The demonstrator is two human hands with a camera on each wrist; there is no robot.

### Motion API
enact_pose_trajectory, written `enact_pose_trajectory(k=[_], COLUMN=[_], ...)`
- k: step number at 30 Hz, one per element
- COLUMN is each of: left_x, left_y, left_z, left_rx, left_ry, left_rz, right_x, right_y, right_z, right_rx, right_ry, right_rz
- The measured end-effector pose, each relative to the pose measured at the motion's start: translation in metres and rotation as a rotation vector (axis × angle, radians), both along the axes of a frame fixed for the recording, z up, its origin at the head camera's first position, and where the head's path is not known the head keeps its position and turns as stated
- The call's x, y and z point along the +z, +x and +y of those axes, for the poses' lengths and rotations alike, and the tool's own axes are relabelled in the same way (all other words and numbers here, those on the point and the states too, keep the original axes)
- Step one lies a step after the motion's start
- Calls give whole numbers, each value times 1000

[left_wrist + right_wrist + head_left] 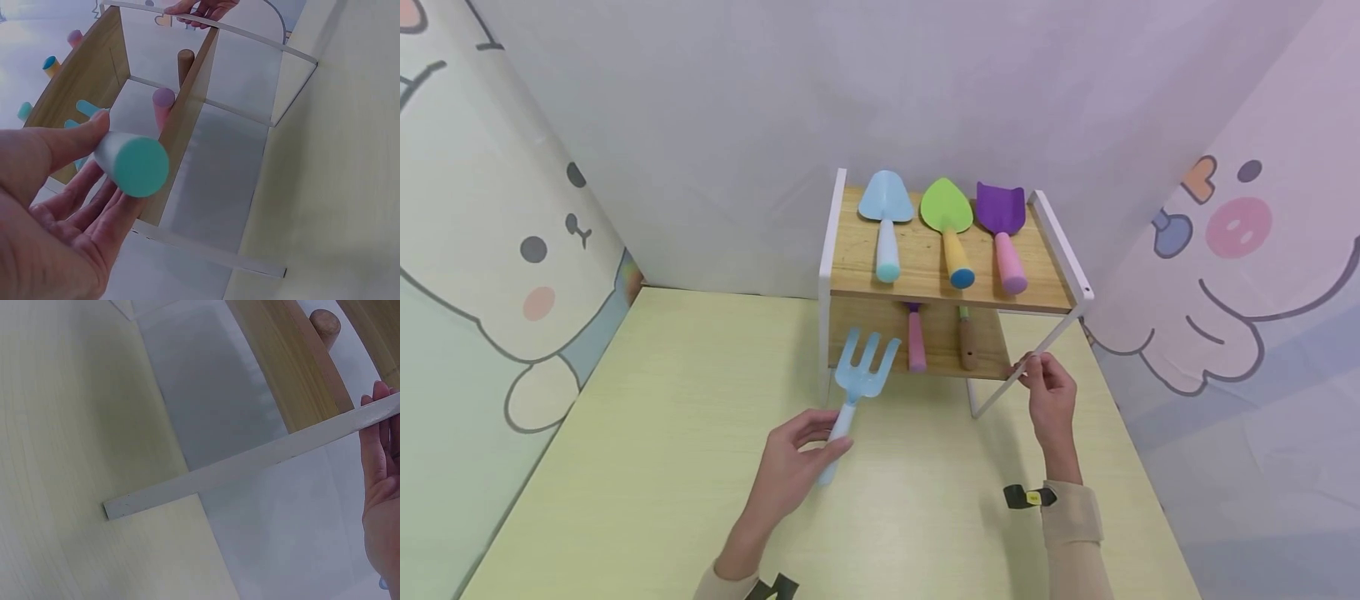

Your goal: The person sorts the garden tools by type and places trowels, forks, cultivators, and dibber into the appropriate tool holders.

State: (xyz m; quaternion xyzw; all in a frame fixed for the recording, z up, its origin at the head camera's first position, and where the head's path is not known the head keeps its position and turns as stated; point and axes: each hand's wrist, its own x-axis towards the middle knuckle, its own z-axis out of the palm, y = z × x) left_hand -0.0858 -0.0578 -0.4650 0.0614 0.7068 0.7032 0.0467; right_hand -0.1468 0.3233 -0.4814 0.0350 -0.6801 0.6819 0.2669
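My left hand point(797, 454) holds a light blue garden hand fork point(861, 379) by its pale handle, between thumb and fingers. The fork's tines point up and away, in front of the lower shelf's left part. In the left wrist view the handle's turquoise end point(142, 167) faces the camera. At the right side of a two-tier wooden rack point(917, 285), my right hand point(1051, 396) grips the slanted white metal leg point(250, 461). Its fingertips show past the bar's edge in the right wrist view.
On the top shelf lie a light blue trowel point(887, 204), a green trowel point(947, 207) with a yellow handle and a purple shovel point(1001, 208). The lower shelf bears a pink-handled tool point(916, 342) and a brown-handled tool point(967, 342). Cartoon-printed cloth point(715, 125) surrounds the table point(647, 467).
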Motion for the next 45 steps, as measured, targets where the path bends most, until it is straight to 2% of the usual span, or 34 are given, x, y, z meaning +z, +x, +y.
enact_pose_trajectory(k=[13,20,26,35,45], left_x=[10,13,17,24,32], left_y=[-17,-25,-33,-47,-58], left_z=[14,23,29,40,53], left_rx=[54,97,114,146,202], left_ry=[-20,-62,-52,-56,-84], left_rz=[-4,47,88,93,107], right_x=[0,-1,-1,-1,-1], right_y=[-1,-1,0,0,0], right_z=[0,1,0,1,0], right_rx=[-5,-12,-8,-37,-29], right_ry=[-7,6,1,6,1], right_rz=[-9,-18,-13,-53,-36])
